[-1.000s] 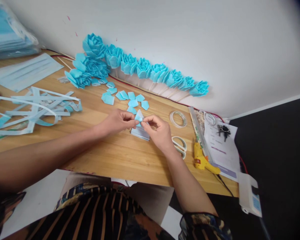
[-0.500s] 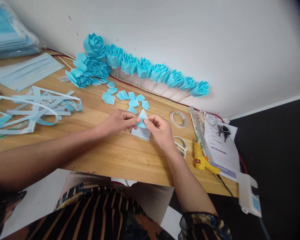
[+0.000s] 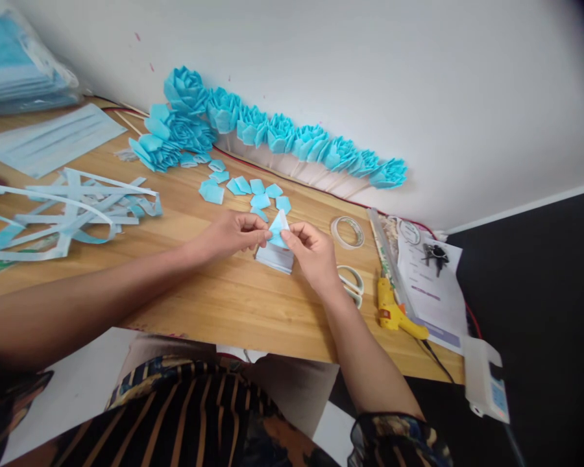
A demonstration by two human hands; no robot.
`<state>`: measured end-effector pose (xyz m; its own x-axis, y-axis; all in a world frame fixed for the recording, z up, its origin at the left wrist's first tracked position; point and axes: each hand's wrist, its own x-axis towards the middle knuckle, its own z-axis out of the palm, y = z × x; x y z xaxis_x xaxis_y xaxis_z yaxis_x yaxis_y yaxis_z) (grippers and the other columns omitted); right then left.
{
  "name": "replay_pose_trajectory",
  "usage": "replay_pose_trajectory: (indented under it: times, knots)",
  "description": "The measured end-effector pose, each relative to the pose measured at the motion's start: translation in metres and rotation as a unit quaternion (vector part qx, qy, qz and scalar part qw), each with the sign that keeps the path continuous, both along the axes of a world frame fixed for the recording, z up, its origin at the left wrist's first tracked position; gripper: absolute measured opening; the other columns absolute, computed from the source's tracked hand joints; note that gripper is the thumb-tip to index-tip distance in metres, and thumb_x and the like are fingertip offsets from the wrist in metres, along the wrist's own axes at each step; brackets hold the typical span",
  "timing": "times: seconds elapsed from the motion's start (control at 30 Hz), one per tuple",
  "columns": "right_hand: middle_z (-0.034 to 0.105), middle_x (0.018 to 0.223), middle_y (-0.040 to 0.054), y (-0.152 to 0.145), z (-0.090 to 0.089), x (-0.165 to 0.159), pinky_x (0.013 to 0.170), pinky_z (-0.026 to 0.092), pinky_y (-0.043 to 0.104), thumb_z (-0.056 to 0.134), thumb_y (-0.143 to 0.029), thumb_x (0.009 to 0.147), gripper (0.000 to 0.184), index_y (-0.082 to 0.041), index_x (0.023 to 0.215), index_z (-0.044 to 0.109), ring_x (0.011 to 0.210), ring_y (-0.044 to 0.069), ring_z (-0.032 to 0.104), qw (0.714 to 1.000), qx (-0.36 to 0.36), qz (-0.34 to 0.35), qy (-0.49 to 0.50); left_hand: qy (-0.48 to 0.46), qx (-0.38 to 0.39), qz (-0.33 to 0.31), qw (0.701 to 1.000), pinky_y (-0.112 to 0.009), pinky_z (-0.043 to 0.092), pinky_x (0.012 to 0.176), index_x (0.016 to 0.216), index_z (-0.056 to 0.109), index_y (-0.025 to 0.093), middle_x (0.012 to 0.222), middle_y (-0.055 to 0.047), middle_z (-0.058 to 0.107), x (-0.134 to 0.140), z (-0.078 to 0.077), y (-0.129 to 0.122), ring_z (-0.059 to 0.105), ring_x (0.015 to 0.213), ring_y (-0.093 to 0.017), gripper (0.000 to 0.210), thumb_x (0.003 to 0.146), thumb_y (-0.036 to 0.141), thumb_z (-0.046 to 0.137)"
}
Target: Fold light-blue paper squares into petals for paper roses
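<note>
A small light-blue folded petal piece [image 3: 277, 229] is pinched between the fingertips of my left hand [image 3: 233, 235] and my right hand [image 3: 313, 256], just above the wooden table [image 3: 224, 305]. Under the hands lies a small stack of pale blue squares [image 3: 274, 257]. Several finished folded petals [image 3: 253, 191] lie scattered just beyond my hands. A row of blue fabric roses [image 3: 292, 139] leans against the white wall at the back.
Cut blue and white strips [image 3: 68, 207] pile at the left, with flat face masks [image 3: 48, 139] behind. A tape roll [image 3: 347, 231], scissors [image 3: 351, 285], yellow glue gun [image 3: 394, 314], papers with keys [image 3: 431, 272] and a white device [image 3: 486, 379] sit at the right.
Both hands have turned the blue piece so its point stands up and shifted slightly away from me; the fold looks tighter than a second ago.
</note>
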<state>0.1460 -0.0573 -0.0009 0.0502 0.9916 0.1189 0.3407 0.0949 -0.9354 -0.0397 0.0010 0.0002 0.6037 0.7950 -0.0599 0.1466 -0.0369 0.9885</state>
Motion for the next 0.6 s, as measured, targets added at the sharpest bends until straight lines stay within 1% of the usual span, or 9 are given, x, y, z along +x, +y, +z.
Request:
replay_pose_trajectory:
  times: [0.23, 0.37, 0.47, 0.6]
  knots:
    - [0.058, 0.067, -0.0030, -0.0006, 0.0008, -0.0010, 0.059, 0.040, 0.025, 0.065, -0.040, 0.082, 0.020, -0.020, 0.077, 0.063, 0.060, 0.010, 0.049, 1.000, 0.008, -0.002, -0.003, 0.010, 0.013, 0.002, 1.000, -0.018, 0.036, 0.049, 0.071, 0.062, 0.014, 0.059, 0.001, 0.060, -0.0004, 0.0020, -0.0018, 0.047, 0.052, -0.007, 0.020, 0.080, 0.033, 0.062]
    - [0.056, 0.065, -0.0034, -0.0017, 0.0019, -0.0017, 0.058, 0.039, 0.025, 0.064, -0.040, 0.083, 0.022, -0.020, 0.076, 0.061, 0.060, 0.011, 0.048, 1.000, 0.018, -0.009, -0.021, 0.001, -0.003, 0.006, 1.000, -0.020, 0.042, 0.052, 0.072, 0.061, 0.015, 0.063, -0.001, 0.062, 0.0001, 0.0036, -0.0020, 0.053, 0.055, -0.009, 0.023, 0.081, 0.036, 0.060]
    - [0.056, 0.064, -0.0035, -0.0021, 0.0032, -0.0021, 0.058, 0.039, 0.025, 0.063, -0.039, 0.084, 0.020, -0.020, 0.075, 0.061, 0.060, 0.010, 0.047, 0.999, 0.028, -0.017, -0.018, 0.006, -0.009, -0.020, 1.000, -0.020, 0.044, 0.054, 0.071, 0.062, 0.016, 0.063, -0.001, 0.062, 0.0000, 0.0060, -0.0024, 0.056, 0.058, -0.011, 0.029, 0.083, 0.042, 0.059]
    - [0.055, 0.063, -0.0035, -0.0022, 0.0046, -0.0032, 0.058, 0.039, 0.025, 0.064, -0.037, 0.083, 0.020, -0.020, 0.074, 0.060, 0.059, 0.010, 0.048, 0.999, 0.030, -0.026, -0.003, -0.007, -0.022, -0.052, 0.998, -0.019, 0.042, 0.054, 0.077, 0.062, 0.016, 0.067, 0.001, 0.063, 0.0001, 0.0056, -0.0035, 0.056, 0.058, -0.009, 0.022, 0.077, 0.037, 0.065]
